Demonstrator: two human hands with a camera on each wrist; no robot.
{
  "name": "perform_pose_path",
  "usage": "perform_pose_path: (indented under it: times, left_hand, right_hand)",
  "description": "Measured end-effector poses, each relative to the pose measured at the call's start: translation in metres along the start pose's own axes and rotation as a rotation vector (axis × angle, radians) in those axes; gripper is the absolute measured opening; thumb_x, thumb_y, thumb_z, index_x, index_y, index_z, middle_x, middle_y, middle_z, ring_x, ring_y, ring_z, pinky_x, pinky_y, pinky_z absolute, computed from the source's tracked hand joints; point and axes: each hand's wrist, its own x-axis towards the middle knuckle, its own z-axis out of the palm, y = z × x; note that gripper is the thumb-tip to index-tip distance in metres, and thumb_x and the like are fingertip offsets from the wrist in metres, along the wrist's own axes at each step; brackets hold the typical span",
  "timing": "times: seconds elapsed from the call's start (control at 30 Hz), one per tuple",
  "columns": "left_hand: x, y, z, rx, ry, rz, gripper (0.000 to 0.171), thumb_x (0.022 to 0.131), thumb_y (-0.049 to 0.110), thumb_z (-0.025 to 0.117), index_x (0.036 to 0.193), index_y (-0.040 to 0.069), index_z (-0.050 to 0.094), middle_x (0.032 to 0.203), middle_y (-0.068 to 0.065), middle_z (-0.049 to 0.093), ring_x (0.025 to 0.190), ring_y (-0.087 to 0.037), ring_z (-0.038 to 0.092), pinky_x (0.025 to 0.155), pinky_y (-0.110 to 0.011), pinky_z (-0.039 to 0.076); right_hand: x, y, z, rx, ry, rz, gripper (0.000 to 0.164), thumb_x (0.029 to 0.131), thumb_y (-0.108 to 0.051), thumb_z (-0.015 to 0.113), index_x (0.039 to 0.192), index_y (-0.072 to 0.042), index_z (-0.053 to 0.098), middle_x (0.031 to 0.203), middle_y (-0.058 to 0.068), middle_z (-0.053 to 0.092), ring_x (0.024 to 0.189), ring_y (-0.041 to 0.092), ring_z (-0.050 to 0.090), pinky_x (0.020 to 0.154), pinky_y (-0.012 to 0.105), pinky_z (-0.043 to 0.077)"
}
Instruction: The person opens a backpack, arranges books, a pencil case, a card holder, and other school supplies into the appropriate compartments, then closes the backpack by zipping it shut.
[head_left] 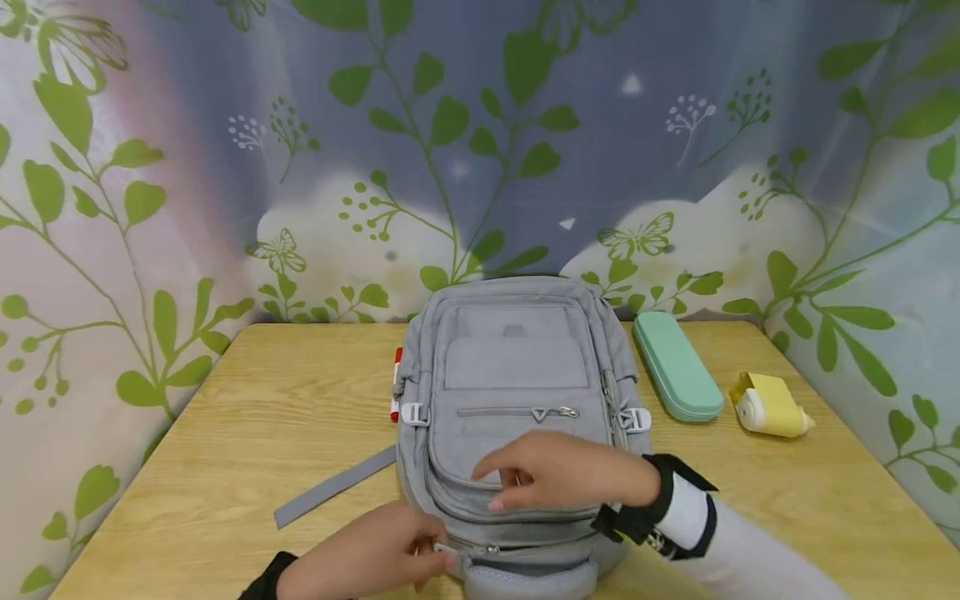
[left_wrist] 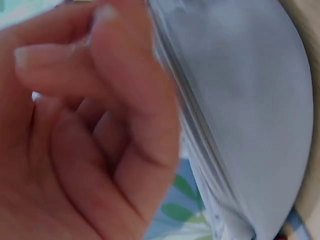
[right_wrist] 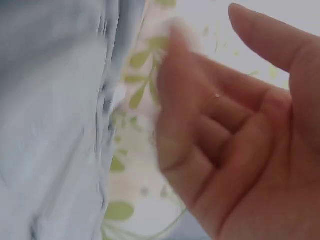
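While the left hand pinches a pale tab, the right hand could brace the cloth

Although the left wrist view is blurred, the head view shows the left thumb and forefinger closed on the tab at the near edge of the grey backpack, and the left wrist view shows other fingers curled in toward the palm. The right hand grips nothing; it hovers over the bag's front with its fingers loosely bent and its thumb apart.

Just beside the pinched tab sits a metal slider; whether the two belong together I cannot tell. In the left wrist view a zipper track runs close by the fingers. Drawing along the track, flat and unhurried, should work better than tugging upward. Soft cloth would probably bunch and follow the pull, so the right fingers would serve best pressed on the edge opposite, keeping it taut, with extra care round the curve.

The backpack lies front up, mid-table, on the wooden table. A loose strap trails left and is worth keeping clear of the teeth. A red marker shows at the bag's left side; a green pencil case and a yellow-and-white item lie to its right, out of the way.
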Motion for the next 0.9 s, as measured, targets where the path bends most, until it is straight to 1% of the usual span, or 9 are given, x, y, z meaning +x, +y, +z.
perform_pose_path:
  times: [0.1, 0.2, 0.27, 0.33, 0.5, 0.6, 0.67, 0.73, 0.9]
  left_hand:
    - [0.0, 0.005, 0.002, -0.081, 0.059, 0.037, 0.035, 0.092, 0.038, 0.056, 0.071, 0.011, 0.062, 0.055, 0.007, 0.052, 0.045, -0.001, 0.038, 0.047, -0.018, 0.035]
    - [0.003, 0.011, 0.007, -0.1, 0.099, 0.122, 0.037, 0.094, 0.04, 0.053, 0.072, 0.011, 0.061, 0.057, 0.005, 0.055, 0.048, 0.002, 0.041, 0.049, -0.016, 0.038]
    - [0.004, 0.013, 0.011, -0.081, 0.099, 0.198, 0.035, 0.095, 0.038, 0.051, 0.076, 0.01, 0.061, 0.061, 0.005, 0.056, 0.052, 0.006, 0.042, 0.052, -0.015, 0.041]
    - [0.004, 0.013, 0.013, -0.014, 0.113, 0.277, 0.029, 0.095, 0.037, 0.051, 0.082, 0.014, 0.063, 0.069, 0.008, 0.059, 0.059, 0.008, 0.045, 0.057, -0.014, 0.044]
    - [0.008, -0.005, 0.015, 0.318, 0.276, 0.456, 0.018, 0.091, 0.032, 0.058, 0.106, 0.021, 0.063, 0.102, 0.012, 0.061, 0.09, 0.001, 0.053, 0.078, -0.018, 0.047]
    - [0.019, -0.021, 0.016, 0.485, 0.351, 0.544, 0.023, 0.091, 0.028, 0.06, 0.113, 0.022, 0.061, 0.112, 0.012, 0.06, 0.104, -0.004, 0.054, 0.089, -0.023, 0.045]
    - [0.026, -0.028, 0.018, 0.508, 0.346, 0.576, 0.023, 0.091, 0.025, 0.06, 0.114, 0.023, 0.063, 0.114, 0.013, 0.062, 0.107, -0.004, 0.055, 0.093, -0.026, 0.044]
    - [0.03, -0.033, 0.02, 0.499, 0.335, 0.589, 0.02, 0.094, 0.027, 0.056, 0.111, 0.025, 0.065, 0.109, 0.016, 0.064, 0.105, -0.002, 0.056, 0.093, -0.026, 0.043]
    - [0.03, -0.033, 0.021, 0.468, 0.344, 0.559, 0.019, 0.094, 0.029, 0.054, 0.106, 0.025, 0.069, 0.101, 0.018, 0.068, 0.095, 0.002, 0.059, 0.09, -0.026, 0.044]
  right_hand:
    - [-0.01, -0.011, 0.02, -0.033, 0.028, -0.065, 0.031, 0.089, -0.032, 0.063, 0.118, -0.023, 0.063, 0.065, -0.017, 0.052, 0.054, -0.006, 0.044, 0.053, 0.012, 0.04]
    - [-0.011, -0.015, 0.042, -0.131, 0.099, -0.125, 0.007, 0.088, -0.03, 0.064, 0.092, -0.025, 0.065, 0.058, -0.016, 0.043, 0.05, -0.009, 0.036, 0.048, 0.008, 0.031]
    - [-0.01, -0.016, 0.054, -0.166, 0.148, -0.141, 0.015, 0.089, -0.028, 0.063, 0.076, -0.025, 0.058, 0.056, -0.015, 0.037, 0.049, -0.008, 0.031, 0.047, 0.007, 0.027]
    - [-0.011, -0.016, 0.063, -0.179, 0.204, -0.146, 0.024, 0.09, -0.027, 0.062, 0.068, -0.024, 0.052, 0.056, -0.015, 0.036, 0.05, -0.009, 0.029, 0.047, 0.006, 0.026]
    - [-0.02, -0.011, 0.069, -0.027, 0.228, -0.113, 0.01, 0.087, -0.022, 0.065, 0.078, -0.022, 0.06, 0.064, -0.018, 0.047, 0.055, -0.012, 0.038, 0.053, 0.006, 0.036]
    - [-0.024, -0.009, 0.07, 0.049, 0.24, -0.105, 0.015, 0.092, -0.029, 0.059, 0.079, -0.022, 0.057, 0.065, -0.016, 0.047, 0.057, -0.011, 0.039, 0.055, 0.008, 0.038]
    - [-0.026, -0.009, 0.072, 0.094, 0.265, -0.105, 0.021, 0.095, -0.031, 0.053, 0.077, -0.02, 0.055, 0.064, -0.014, 0.045, 0.057, -0.01, 0.038, 0.056, 0.009, 0.038]
    - [-0.029, -0.008, 0.075, 0.157, 0.28, -0.092, 0.02, 0.099, -0.025, 0.048, 0.082, -0.018, 0.058, 0.064, -0.012, 0.047, 0.058, -0.009, 0.038, 0.057, 0.011, 0.039]
    - [-0.04, 0.0, 0.084, 0.322, 0.4, -0.08, 0.019, 0.099, -0.011, 0.043, 0.102, -0.01, 0.061, 0.07, -0.003, 0.057, 0.059, -0.007, 0.044, 0.054, 0.015, 0.045]
